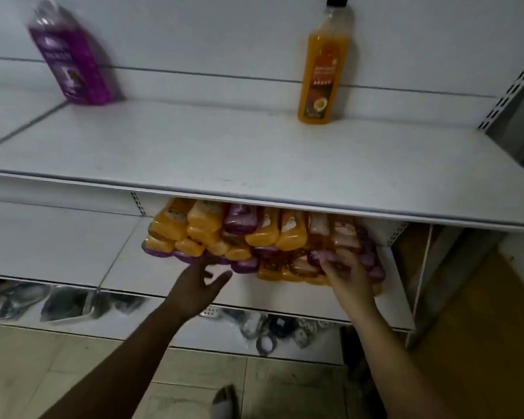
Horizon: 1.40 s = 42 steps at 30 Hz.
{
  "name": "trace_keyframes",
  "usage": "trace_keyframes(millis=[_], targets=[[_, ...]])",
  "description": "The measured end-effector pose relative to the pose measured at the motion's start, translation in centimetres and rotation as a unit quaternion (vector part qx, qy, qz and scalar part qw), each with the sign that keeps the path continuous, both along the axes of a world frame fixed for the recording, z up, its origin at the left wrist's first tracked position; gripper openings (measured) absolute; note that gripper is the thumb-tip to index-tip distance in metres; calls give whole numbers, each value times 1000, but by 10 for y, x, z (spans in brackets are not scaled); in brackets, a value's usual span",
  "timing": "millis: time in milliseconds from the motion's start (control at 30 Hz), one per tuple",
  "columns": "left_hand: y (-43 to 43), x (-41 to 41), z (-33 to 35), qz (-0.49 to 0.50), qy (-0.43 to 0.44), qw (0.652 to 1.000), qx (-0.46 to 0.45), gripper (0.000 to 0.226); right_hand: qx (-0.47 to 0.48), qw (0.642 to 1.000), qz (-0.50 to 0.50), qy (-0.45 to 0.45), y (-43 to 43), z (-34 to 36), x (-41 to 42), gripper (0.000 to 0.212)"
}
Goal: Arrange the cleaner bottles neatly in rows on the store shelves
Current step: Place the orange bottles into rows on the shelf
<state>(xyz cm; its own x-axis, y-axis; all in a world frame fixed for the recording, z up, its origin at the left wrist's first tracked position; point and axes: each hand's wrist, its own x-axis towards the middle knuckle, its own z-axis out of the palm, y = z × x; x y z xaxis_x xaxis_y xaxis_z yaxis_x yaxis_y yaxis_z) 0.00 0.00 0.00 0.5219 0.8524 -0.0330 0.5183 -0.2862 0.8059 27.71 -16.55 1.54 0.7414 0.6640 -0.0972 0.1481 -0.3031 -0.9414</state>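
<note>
White upper shelf [254,152] hiding the tops of a heap of cleaner bottles [254,234] lying on the lower shelf [118,261], blurred purple bottle [73,65] tilted, orange bottle [322,74] upright, left hand [194,285] spread open at the heap's front, right hand [345,276] curled round one bottle there

Both my forearms are bare and reach forward from the lower edge of view, left from lower left, right from lower right.

Left grip [198,287]: fingers straight and spread, thumb splayed out to the right. Holds nothing. Arm in shadow.

Right grip [347,278]: back of hand toward me, fingers [330,262] bent at the knuckles, tips on the ends of the stacked cleaner bottles [263,234]. Blurred; I cannot tell whether they close round one.

Grips apart, roughly level.
</note>
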Motion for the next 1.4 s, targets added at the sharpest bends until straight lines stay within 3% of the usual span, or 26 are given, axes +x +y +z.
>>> trace_keyframes(millis=[100, 233, 333, 467, 600, 700, 767, 933, 1000, 1100, 1133, 1200, 1267, 1333, 1400], targets=[[25, 21, 2, -81, -13, 981, 177, 46, -27, 992, -9, -123, 25, 0, 12, 46], [52, 40, -1, -95, 16, 965, 244, 64, -59, 987, 21, -149, 48, -5, 15, 63], [66, 51, 0, -108, 38, 963, 245, 86, -48, 988, 52, -138, 59, -3, 16, 67], [66, 62, -5, -133, 46, 967, 213, 98, -84, 978, 110, -153, 61, -16, 18, 68], [57, 69, -5, -96, 14, 977, 190, 85, -126, 964, 91, -216, 56, -21, 16, 66], [49, 68, -12, -54, -18, 985, 165, 70, -94, 964, 64, -241, 50, -22, 12, 57], [40, 69, -13, -10, -90, 988, 126, 54, -62, 968, 36, -240, 48, -26, 8, 50], [20, 82, -3, 165, -221, 961, 7, 12, 18, 990, -108, -86, 51, -31, -1, 45], [21, 88, 1, 252, -293, 913, -130, 18, 43, 975, -197, 94, 55, -31, -3, 46], [27, 92, 3, 303, -403, 797, -331, 23, 73, 862, -204, 459, 60, -21, -4, 64], [29, 92, 4, 284, -400, 789, -369, 28, 104, 820, -187, 530, 62, -18, -3, 69], [32, 90, 7, 246, -386, 787, -414, 49, 158, 765, -187, 596, 66, -11, 1, 64], [37, 86, 8, 239, -401, 762, -449, 78, 174, 747, -200, 609, 68, -6, 4, 53], [41, 83, 11, 239, -430, 724, -484, 71, 180, 740, -197, 617, 66, -4, 7, 47], [40, 80, 14, 202, -430, 715, -513, 54, 182, 737, -185, 625, 60, -3, 8, 54]])
